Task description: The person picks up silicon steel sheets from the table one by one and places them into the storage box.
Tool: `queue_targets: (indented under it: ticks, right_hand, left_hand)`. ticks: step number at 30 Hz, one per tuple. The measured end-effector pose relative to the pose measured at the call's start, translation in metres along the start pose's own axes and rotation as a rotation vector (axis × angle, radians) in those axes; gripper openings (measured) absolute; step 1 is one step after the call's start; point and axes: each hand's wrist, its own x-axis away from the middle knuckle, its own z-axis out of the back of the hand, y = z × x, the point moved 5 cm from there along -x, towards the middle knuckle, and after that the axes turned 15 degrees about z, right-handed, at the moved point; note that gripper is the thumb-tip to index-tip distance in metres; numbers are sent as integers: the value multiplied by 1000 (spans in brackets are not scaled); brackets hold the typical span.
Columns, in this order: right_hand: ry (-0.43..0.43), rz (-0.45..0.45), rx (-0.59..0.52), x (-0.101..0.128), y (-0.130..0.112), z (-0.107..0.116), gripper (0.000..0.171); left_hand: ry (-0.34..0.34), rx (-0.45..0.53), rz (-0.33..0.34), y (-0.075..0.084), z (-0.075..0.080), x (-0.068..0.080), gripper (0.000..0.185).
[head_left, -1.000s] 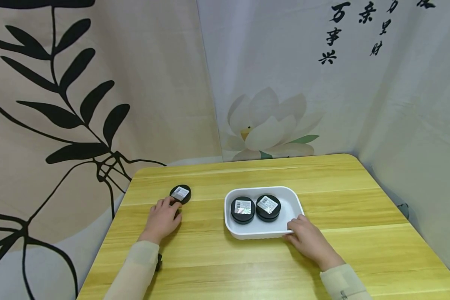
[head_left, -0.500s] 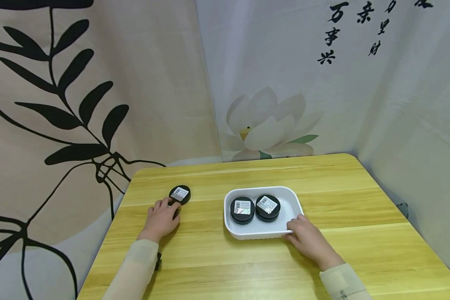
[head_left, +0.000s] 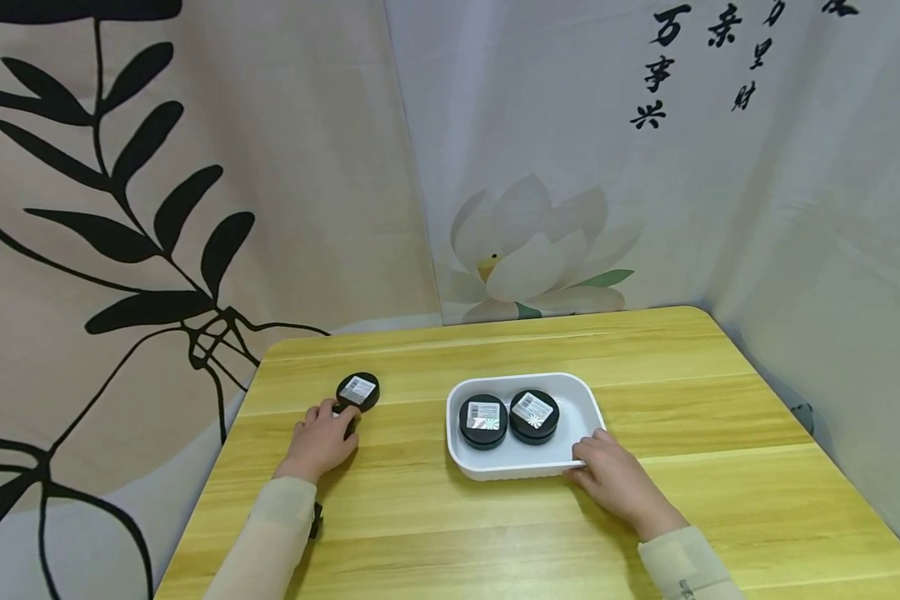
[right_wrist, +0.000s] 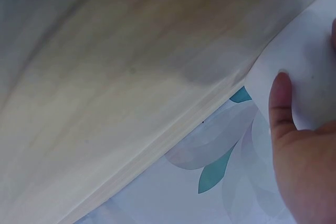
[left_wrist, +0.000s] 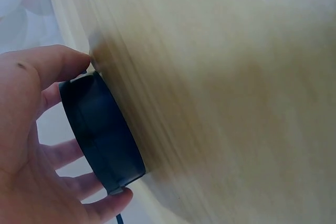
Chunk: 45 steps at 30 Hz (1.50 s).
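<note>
A black round tin [head_left: 358, 390] with a white label lies on the left part of the wooden table [head_left: 682, 392]. My left hand [head_left: 330, 427] reaches it from the near side. In the left wrist view its thumb [left_wrist: 58, 64] and fingers [left_wrist: 105, 203] curl round the tin's side [left_wrist: 102, 135]. A white tray [head_left: 587, 402] in the middle holds two more labelled black tins [head_left: 483, 419] [head_left: 534, 413] side by side. My right hand [head_left: 598, 467] holds the tray's near right corner. In the right wrist view its thumb [right_wrist: 281, 103] lies against the white wall [right_wrist: 310, 66].
Printed curtains close in the table at the back and on both sides: a leaf pattern [head_left: 157, 217] on the left, a lotus [head_left: 532, 258] behind. The table's right edge runs near the grey curtain [head_left: 832, 292].
</note>
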Motion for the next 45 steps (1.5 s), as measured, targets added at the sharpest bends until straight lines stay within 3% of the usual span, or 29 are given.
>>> queue_targets:
  ticks: [12, 31, 45]
  right_hand:
    - [-28, -12, 3, 0, 0, -1, 34]
    - [6, 10, 22, 0, -2, 0, 35]
    - [-27, -11, 4, 0, -2, 2, 34]
  left_hand:
    - [-54, 17, 29, -2, 0, -4, 34]
    - [-75, 7, 35, -5, -2, -5, 36]
    - [-82, 5, 23, -5, 3, -3, 37]
